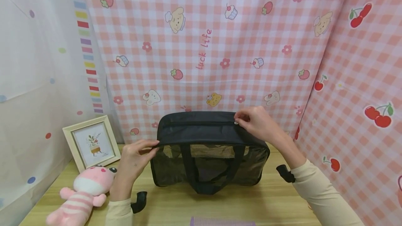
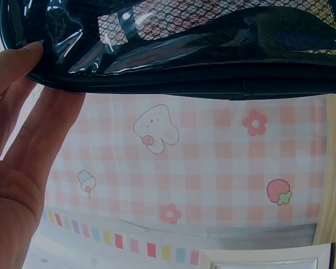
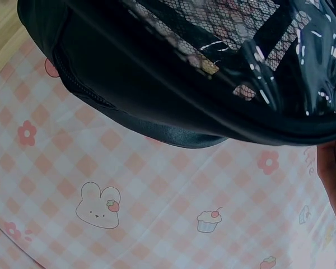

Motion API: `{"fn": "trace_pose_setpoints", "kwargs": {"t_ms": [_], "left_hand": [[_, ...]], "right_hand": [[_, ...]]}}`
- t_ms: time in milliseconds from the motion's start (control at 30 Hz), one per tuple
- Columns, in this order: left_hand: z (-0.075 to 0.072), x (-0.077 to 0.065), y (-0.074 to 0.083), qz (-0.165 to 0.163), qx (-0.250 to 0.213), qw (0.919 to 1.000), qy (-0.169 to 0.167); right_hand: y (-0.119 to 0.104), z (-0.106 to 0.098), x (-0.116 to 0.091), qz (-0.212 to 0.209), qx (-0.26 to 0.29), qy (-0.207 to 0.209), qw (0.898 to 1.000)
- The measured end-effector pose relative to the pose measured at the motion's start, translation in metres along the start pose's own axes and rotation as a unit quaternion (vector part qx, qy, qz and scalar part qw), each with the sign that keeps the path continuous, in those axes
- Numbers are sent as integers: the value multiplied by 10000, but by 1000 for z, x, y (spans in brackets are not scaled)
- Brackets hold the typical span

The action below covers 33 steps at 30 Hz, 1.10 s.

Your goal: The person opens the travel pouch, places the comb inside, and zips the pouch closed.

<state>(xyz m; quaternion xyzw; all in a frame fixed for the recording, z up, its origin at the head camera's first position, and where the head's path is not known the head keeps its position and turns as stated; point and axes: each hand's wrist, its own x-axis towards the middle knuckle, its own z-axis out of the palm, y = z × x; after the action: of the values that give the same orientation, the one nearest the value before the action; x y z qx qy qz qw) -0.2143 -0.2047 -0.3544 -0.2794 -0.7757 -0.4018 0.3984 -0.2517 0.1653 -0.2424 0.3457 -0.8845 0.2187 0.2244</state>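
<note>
A black toiletry bag [image 1: 198, 136] with a see-through front stands upright on the table, its handle drooping down the front. At the top left corner, my left hand [image 1: 133, 158] pinches the bag's edge, thumb on the clear panel [image 2: 73, 42] and fingers behind it in the left wrist view. Near the right end of the top zipper, my right hand [image 1: 257, 123] pinches the small metal zipper pull [image 1: 236, 123] between thumb and fingers. Most of that hand lies outside the right wrist view, where the bag's black end [image 3: 117, 73] fills the upper part.
A pink-and-white plush toy [image 1: 80, 198] lies at the left, beside my left forearm. Behind it leans a cream picture frame [image 1: 69, 138]. A purple comb [image 1: 223, 221] lies at the front edge of view. Checked cloth [image 1: 201, 90] hangs close behind the bag.
</note>
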Motion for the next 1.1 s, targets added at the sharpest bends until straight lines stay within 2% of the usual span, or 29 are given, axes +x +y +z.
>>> {"fn": "trace_pose_setpoints", "kwargs": {"t_ms": [400,767,1100], "left_hand": [[0,0,0,-105,-83,9999,-32],[1,-1,0,-36,-171,9998,86],[0,0,1,-128,-95,9998,-76]], "right_hand": [[-2,0,2,-30,25,-7,10000],[-6,0,5,-36,53,-63,10000],[-7,0,8,-95,32,-105,9999]]}}
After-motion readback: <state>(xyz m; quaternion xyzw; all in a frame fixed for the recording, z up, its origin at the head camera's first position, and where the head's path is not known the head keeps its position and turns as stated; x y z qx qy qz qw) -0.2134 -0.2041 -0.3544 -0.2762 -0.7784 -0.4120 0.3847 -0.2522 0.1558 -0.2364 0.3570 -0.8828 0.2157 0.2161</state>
